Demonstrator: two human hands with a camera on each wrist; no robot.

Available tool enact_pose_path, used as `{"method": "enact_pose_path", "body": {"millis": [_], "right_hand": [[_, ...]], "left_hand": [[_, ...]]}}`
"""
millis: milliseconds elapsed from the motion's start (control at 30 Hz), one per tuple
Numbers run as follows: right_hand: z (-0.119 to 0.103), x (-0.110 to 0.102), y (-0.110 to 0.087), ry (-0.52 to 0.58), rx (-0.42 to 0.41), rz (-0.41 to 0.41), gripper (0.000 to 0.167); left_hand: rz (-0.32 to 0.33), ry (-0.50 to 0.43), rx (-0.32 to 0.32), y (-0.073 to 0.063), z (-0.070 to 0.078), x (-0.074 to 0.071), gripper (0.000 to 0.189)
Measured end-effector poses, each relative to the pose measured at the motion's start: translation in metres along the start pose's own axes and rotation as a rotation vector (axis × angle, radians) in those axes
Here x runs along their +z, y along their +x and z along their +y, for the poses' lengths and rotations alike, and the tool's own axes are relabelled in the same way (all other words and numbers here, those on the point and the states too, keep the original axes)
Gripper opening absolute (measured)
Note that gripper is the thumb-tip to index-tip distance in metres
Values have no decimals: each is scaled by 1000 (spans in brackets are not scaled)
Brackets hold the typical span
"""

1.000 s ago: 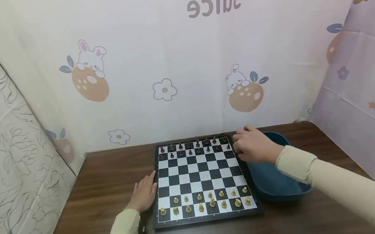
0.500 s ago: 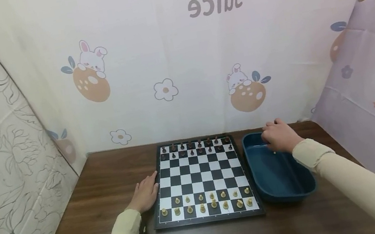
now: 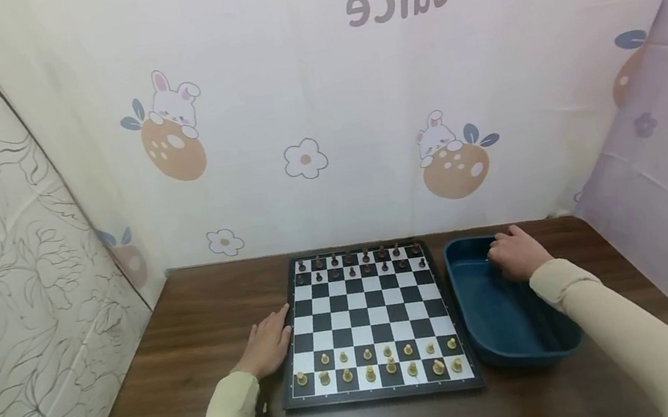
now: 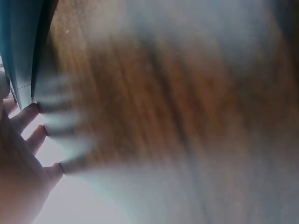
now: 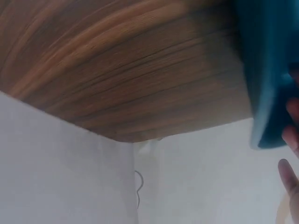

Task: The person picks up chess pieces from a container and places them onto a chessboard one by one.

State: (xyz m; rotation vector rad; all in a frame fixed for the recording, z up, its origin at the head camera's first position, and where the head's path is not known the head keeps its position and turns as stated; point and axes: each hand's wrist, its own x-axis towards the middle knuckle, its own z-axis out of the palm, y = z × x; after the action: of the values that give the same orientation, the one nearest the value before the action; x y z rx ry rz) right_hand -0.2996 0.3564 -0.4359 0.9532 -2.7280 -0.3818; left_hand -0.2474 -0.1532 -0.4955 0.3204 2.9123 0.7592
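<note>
A chess board (image 3: 361,326) lies on the table, with dark chess pieces on its two far rows and light chess pieces (image 3: 371,374) on its two near rows. My left hand (image 3: 267,343) rests beside the left edge, fingers spread and fingertips right at the frame; the left wrist view also shows these spread fingers (image 4: 36,139). My right hand (image 3: 516,254) reaches into the far end of a blue plastic tub (image 3: 505,327). In the right wrist view its fingers (image 5: 290,136) overlap the tub's inside. I cannot tell whether they hold a piece.
The tub stands close along the board's right side. A brown wood-grain table (image 3: 209,335) carries both. A pale patterned curtain (image 3: 320,91) hangs behind the table, and more patterned sheets flank it on the left and right.
My right hand has left the board's far right corner for the tub. A small light piece seen in the tub half a second ago is now hidden. My left hand stays put.
</note>
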Motion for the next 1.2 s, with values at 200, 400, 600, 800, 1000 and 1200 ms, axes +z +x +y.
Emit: {"method": "enact_pose_path", "body": {"millis": [200, 400, 600, 800, 1000, 1200], "right_hand": [[2, 10, -1, -33, -54, 13, 33], [1, 15, -2, -82, -84, 12, 30], [2, 23, -4, -129, -107, 18, 27], [2, 27, -5, -173, -126, 14, 26], [1, 21, -4, -156, -95, 14, 27], [2, 3, 1, -87, -48, 48, 19]], "left_hand": [[-11, 5, -17, 0, -1, -1, 51], [-11, 7, -23, 2, 0, -1, 51], [-15, 7, -32, 2, 0, 1, 51], [-14, 4, -35, 1, 2, 1, 51], [-19, 2, -35, -1, 3, -1, 51], [-7, 12, -19, -1, 1, -1, 50]]}}
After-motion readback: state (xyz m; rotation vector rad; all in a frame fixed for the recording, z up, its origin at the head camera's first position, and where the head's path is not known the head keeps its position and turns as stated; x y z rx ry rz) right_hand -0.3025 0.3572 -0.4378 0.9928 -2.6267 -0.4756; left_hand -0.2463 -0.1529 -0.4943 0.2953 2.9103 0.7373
